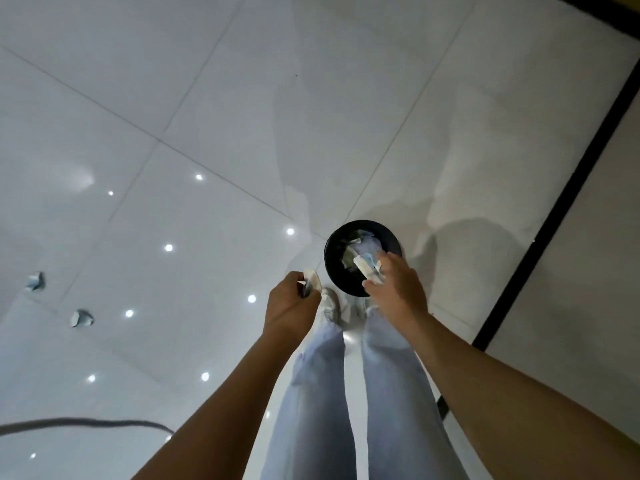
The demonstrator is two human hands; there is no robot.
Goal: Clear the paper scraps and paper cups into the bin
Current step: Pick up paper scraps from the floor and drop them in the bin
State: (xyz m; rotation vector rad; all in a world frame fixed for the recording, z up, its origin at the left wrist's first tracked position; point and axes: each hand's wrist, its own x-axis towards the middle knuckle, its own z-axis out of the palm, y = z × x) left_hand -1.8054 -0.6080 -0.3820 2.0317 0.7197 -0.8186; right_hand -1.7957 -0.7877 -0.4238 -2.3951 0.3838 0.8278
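A round black bin (pixel 331 258) stands on the white tiled floor just ahead of my feet, with paper lying inside it. My right hand (pixel 394 289) is over the bin's near rim and holds a crumpled white and blue paper cup (pixel 367 269) between fingers and thumb. My left hand (pixel 289 306) is just left of the bin and grips a white paper scrap (pixel 311 280) that sticks up out of the fist. Two more white and blue scraps lie on the floor at the left, one (pixel 35 281) farther off and one (pixel 81 318) nearer.
My legs in pale jeans and white shoes (pixel 331 306) stand right behind the bin. A dark cable (pixel 86 422) curves over the floor at the lower left. A black strip (pixel 561 199) runs diagonally along the right side of the floor.
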